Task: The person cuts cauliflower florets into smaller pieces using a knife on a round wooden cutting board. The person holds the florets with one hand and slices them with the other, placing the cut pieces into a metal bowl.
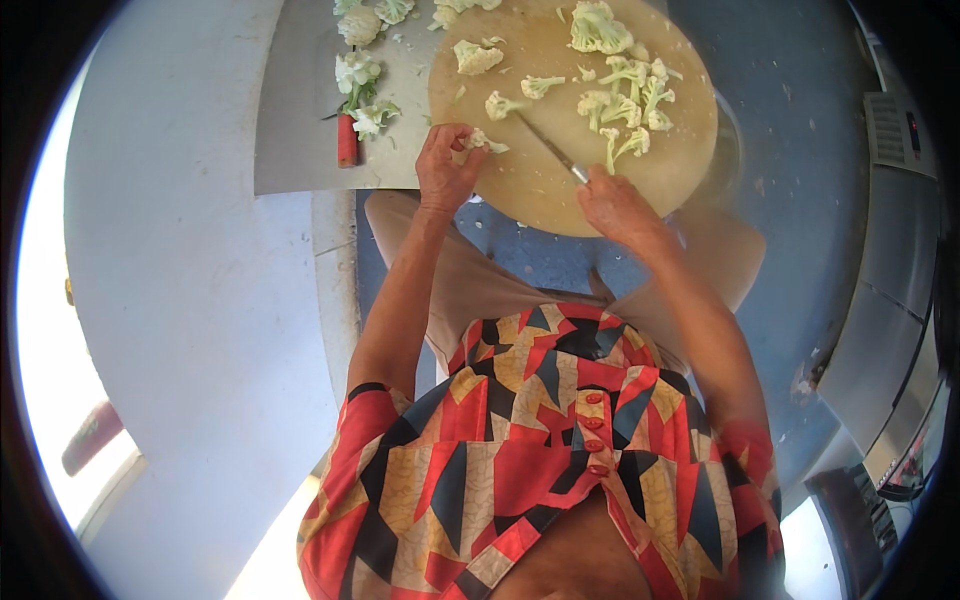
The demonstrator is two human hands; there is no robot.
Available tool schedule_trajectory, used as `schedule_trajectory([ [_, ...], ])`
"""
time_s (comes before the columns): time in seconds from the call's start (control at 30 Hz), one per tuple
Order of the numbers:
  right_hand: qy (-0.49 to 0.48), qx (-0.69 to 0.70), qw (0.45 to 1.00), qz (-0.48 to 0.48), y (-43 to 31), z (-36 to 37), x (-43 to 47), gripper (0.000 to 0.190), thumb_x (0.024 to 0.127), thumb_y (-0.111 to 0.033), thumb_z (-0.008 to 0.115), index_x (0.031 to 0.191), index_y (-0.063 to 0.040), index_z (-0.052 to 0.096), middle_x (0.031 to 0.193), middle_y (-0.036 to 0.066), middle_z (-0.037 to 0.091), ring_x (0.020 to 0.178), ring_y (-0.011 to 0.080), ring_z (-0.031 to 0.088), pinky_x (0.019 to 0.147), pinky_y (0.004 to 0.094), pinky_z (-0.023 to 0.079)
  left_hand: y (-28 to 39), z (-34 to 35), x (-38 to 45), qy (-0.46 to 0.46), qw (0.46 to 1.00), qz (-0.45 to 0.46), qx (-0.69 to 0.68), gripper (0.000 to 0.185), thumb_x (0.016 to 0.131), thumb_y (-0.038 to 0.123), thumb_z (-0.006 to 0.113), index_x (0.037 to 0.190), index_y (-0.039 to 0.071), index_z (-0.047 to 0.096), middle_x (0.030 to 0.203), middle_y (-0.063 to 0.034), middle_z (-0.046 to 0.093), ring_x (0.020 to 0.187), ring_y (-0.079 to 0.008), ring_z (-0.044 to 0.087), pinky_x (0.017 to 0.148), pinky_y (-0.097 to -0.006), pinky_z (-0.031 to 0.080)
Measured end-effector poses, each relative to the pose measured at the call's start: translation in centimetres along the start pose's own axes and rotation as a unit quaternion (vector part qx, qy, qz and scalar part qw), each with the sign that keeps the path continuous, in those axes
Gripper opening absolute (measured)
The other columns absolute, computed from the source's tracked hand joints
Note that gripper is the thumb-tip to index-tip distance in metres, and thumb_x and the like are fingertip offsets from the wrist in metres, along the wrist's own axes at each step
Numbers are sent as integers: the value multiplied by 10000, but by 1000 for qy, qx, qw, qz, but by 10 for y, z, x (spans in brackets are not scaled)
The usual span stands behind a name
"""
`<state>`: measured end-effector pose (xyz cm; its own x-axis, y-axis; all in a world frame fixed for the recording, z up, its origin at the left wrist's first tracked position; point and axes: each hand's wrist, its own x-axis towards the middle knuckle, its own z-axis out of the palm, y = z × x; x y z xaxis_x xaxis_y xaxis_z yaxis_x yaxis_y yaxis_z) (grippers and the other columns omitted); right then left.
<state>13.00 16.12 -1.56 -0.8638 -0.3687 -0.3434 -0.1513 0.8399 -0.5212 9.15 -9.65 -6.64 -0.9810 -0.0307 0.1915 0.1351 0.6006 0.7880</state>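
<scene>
My left hand (450, 166) pinches a small cauliflower floret (486, 142) over the left edge of a round cutting board (547, 199). In my right hand (616, 204) is the handle of a knife (551, 146), whose blade points up and left across the board. The blade's tip is at another floret (501, 106); whether they touch I cannot tell. One more floret (541, 86) lies just above the blade. Several cut florets (621, 109) are grouped on the board's right side, below a larger cauliflower piece (598, 28). A separate chunk (476, 57) lies at the upper left.
Left of the board is a grey metal sheet (300, 135) bearing several cauliflower pieces (357, 71) and a tool with a red handle (346, 141), its other end partly covered. A pale wall or panel (195, 247) stands at the left. My knees are beneath the board's near side.
</scene>
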Motion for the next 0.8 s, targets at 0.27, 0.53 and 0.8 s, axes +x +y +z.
schedule_trajectory([
  [0.27,-19,34,998,58,-1,-20,-41,273,926,-215,495,947,52,440,741,309,617,744,493,620,673,540,503,5,31,-12,31,996,74,-26,282,705,71,754,948,64,611,900,-65,624,773,-197,618,669,-310,515],
  [0.53,-30,-39,999,10,-7,-19,-48,247,932,-215,517,918,23,450,677,248,625,694,420,663,615,478,549,3,23,-19,9,997,73,-30,304,679,12,725,957,71,617,944,-86,637,847,-260,627,750,-354,527],
  [0.8,-44,-48,997,33,-15,-26,-52,227,931,-194,521,920,16,434,704,256,614,696,444,630,609,506,506,9,24,-14,-31,989,143,-31,304,685,-26,694,963,73,620,993,-96,626,904,-286,615,767,-362,527],
])
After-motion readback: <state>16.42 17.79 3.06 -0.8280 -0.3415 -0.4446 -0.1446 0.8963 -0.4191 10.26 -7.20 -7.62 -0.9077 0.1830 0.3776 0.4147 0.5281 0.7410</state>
